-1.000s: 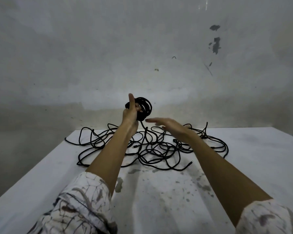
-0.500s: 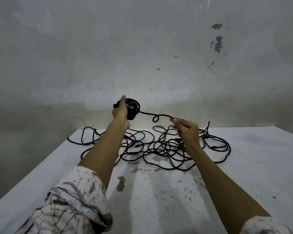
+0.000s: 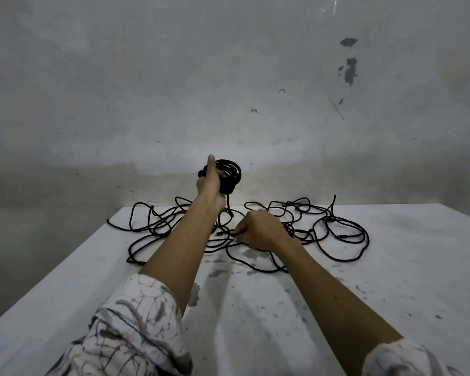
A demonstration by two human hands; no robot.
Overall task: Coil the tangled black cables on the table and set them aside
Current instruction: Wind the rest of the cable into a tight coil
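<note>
Black cable wound into a small coil [image 3: 229,176] sits raised above the far edge of the white surface [image 3: 391,280], gripped in the left hand [image 3: 210,183]; the fingers are clenched round the bundle and the thumb stands straight up beside it. Holding it up probably keeps the finished turns clear of the loose part so they cannot snag again. From the coil a single strand [image 3: 228,203] drops straight down into the tangle [image 3: 310,229] that sprawls over the far half of the surface, well short of the near edge.

Low at the middle of that tangle is the right hand [image 3: 258,230], knuckles up, its fingers curled at the cable as if pinching the next length to feed upward. The contact point is partly hidden by the hand itself, so I cannot tell exactly which strand it has. Pinching low likely gives slack enough for another turn.

By count: one coil, one tangle, two hands, each bare to a patterned sleeve [image 3: 136,329]. How many separate cables make up the tangle I cannot tell; several small plug ends show among the loops. Most of the cable looks uncoiled, so the task seems early. Behind stands a stained grey wall [image 3: 228,77].
</note>
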